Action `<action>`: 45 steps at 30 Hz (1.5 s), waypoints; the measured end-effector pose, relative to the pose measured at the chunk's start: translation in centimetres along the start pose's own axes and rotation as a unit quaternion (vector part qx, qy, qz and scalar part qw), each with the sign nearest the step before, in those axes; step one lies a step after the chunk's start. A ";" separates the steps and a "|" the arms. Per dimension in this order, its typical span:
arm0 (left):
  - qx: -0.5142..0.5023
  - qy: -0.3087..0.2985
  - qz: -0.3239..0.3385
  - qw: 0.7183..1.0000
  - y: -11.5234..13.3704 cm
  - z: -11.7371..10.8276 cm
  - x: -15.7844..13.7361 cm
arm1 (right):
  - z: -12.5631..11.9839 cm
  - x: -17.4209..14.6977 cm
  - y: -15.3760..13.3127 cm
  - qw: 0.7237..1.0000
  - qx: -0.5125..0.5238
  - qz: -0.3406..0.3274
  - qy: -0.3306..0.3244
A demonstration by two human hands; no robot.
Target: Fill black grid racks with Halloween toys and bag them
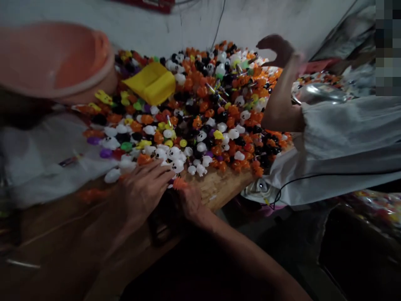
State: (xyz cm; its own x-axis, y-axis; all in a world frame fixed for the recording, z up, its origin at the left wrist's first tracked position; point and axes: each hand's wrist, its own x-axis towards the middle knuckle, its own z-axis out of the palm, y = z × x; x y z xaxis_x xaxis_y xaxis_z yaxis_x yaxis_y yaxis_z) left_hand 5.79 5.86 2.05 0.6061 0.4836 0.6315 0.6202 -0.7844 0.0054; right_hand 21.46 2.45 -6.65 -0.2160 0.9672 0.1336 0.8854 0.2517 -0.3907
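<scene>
A wide heap of small plastic toy figures (pixel 200 113) in orange, white, black, yellow, green and purple covers the wooden table. My left hand (pixel 142 188) lies at the heap's near edge, fingers stretched out and touching white skull-faced figures (pixel 177 161). Just to its right, at the table's front edge, my right hand (pixel 189 200) is closed on a small orange ridged toy (pixel 179 183). Its fingers are partly hidden, and the area is slightly blurred.
A large orange plastic tub (pixel 100 79) stands at the left. Behind my left hand, a folded yellow piece (pixel 153 83) lies on the heap. At the right, another person's hand (pixel 278 52) hovers over the toys, near a shiny metal object (pixel 322 93). A black cable (pixel 300 176) crosses white cloth.
</scene>
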 end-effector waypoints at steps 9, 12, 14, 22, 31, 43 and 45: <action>-0.025 -0.027 -0.034 0.999 0.8 0.8 -0.2 | 2.5 -0.1 1.5 0.998 0.055 -0.025 0.024; -0.010 0.002 -0.046 0.999 1.6 1.2 0.1 | 1.1 -0.4 2.4 0.993 0.103 -0.049 0.041; -0.016 0.017 -0.048 0.999 1.8 1.4 0.2 | -2.2 -0.2 3.5 0.985 0.146 -0.083 0.045; -0.043 0.036 -0.082 0.995 1.9 2.6 -0.3 | -14.9 14.7 6.4 0.982 -0.116 -0.035 0.144; -0.043 0.027 -0.061 0.997 1.8 2.2 0.4 | -10.7 24.3 7.2 0.968 -0.250 -0.016 0.017; -0.158 -0.070 -0.126 0.977 0.2 -0.1 0.9 | -17.4 16.7 5.4 0.980 -0.135 -0.039 0.143; -0.179 -0.089 -0.163 0.966 -0.2 -0.7 1.1 | -17.6 12.3 5.6 0.985 -0.083 -0.019 0.153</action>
State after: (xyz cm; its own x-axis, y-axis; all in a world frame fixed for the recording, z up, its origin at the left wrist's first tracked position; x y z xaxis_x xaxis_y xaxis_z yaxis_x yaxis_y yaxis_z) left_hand 6.03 6.27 3.31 0.5040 0.7613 0.4080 0.5992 -0.6484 0.4697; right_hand 31.04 15.17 8.83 -0.1390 0.8953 0.4233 0.9394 0.2545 -0.2298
